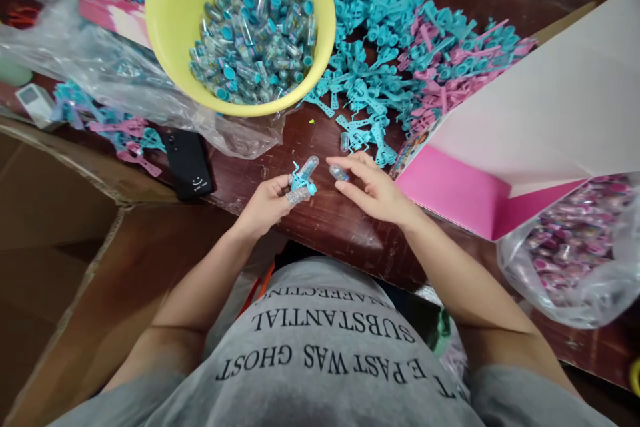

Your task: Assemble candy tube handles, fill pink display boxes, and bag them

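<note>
My left hand [267,203] is closed around a turquoise plastic piece [302,181] with a clear round-ended vial [311,165] standing out of it. A grey speckled cylinder [299,196] shows at the same fingertips; I cannot tell whether it is another vial or a wrapped finger. My right hand [373,187] holds a small clear vial with blue contents [339,173] between its thumb and fingers, just right of the left hand. Beyond the right fingers, a clear capsule [345,141] rests on the table beside loose turquoise pieces [383,147].
A yellow basin [167,33] of blue-capped vials stands at the back. Turquoise and pink plastic pieces [380,7] are heaped right of it. A white and pink box [455,193] and a bag of pink items [575,247] lie right; a black phone [189,163] lies left.
</note>
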A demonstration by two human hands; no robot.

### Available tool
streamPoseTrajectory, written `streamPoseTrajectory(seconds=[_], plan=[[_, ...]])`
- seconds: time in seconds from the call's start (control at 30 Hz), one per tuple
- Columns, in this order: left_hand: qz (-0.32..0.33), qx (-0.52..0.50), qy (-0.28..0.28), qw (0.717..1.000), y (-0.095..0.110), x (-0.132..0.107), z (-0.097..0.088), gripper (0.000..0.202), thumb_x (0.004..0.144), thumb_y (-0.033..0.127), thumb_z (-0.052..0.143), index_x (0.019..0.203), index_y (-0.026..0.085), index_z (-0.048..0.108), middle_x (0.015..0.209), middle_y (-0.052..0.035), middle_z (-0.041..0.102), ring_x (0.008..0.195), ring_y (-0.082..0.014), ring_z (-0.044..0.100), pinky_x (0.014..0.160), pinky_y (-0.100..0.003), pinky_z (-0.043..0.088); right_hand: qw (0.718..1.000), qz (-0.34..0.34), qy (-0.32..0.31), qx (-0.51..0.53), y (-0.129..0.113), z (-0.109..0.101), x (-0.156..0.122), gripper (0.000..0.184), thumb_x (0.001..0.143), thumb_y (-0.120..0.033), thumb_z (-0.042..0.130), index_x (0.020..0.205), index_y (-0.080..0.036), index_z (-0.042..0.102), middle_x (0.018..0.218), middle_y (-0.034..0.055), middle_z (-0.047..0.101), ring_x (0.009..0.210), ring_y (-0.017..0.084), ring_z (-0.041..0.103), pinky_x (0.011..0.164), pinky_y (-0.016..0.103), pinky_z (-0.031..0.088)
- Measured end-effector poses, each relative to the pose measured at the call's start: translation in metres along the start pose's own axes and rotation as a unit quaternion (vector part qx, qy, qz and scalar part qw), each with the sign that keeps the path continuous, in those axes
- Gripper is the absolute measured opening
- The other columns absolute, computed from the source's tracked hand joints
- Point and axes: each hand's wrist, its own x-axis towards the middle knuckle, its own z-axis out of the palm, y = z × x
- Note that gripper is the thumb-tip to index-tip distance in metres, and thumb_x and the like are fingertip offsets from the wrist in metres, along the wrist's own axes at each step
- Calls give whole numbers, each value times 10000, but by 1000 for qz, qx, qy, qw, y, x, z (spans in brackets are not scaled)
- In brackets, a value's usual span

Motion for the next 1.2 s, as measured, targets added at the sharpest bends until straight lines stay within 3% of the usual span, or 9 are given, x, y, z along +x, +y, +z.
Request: streamPoseTrajectory(seconds=[0.17,0.3,0.4,0.57,0.67,0.8,0.9,0.97,1.2], plan=[[-25,-40,-45,998,7,1,12,328,770,414,896,970,178,788,759,17,691,505,-39,372,468,-190,261,985,22,27,172,-18,8,-14,284,991,-402,725,1213,-238,655,1185,55,738,1062,181,717,956,356,584],[28,13,-53,998,18,0,23,307,812,416,865,997,177,806,890,-22,777,676,-93,596,667,-219,486,994,31,24,102,-23,6,-19,241,976,-393,747,1160,-239,728,1150,43,790,1037,182,738,994,365,567],[109,98,-40,988,17,-1,28,299,874,404,816,1072,180,800,1023,-38,809,869,-148,689,861,-278,535,992,68,37,96,-22,6,-25,266,958,-453,754,1093,-225,730,1015,29,800,890,164,733,866,331,581],[213,246,-21,945,7,1,29,217,940,372,740,1011,171,782,919,-22,793,816,-151,680,795,-270,518,968,206,-22,140,-18,4,-40,474,970,-660,656,953,-187,680,776,24,763,622,135,694,637,285,569],[174,211,-56,960,11,5,31,280,924,400,764,1102,185,792,1039,-37,818,918,-173,720,873,-288,550,987,152,3,53,-21,-14,-54,636,925,-682,714,1336,-202,646,1248,133,773,806,184,756,667,327,620],[38,116,-154,981,24,9,46,305,858,430,831,1027,179,795,1015,-42,821,827,-135,708,772,-242,562,984,-46,37,-165,-27,-48,-72,842,970,-475,750,1681,-333,322,1698,156,432,1440,335,573,1040,531,613],[-84,52,-308,946,30,13,71,301,865,450,792,861,154,737,755,-11,757,475,-47,495,461,-179,400,953,-154,-33,-260,-31,-71,-82,640,1036,-212,608,1634,-348,423,1727,84,417,1605,313,369,1231,576,458],[-120,37,-396,910,33,17,91,320,876,460,767,834,149,704,711,-3,732,413,-30,439,401,-172,345,943,-171,-85,-272,-34,-83,-89,498,1058,-206,560,1544,-314,542,1666,54,519,1577,291,414,1227,540,463],[-53,89,-445,890,45,34,134,316,941,460,717,909,148,683,701,6,697,472,-58,536,489,-199,482,963,-73,-130,-227,-49,-121,-117,372,1110,-308,490,1455,-306,629,1413,16,744,1230,199,722,990,394,604]])
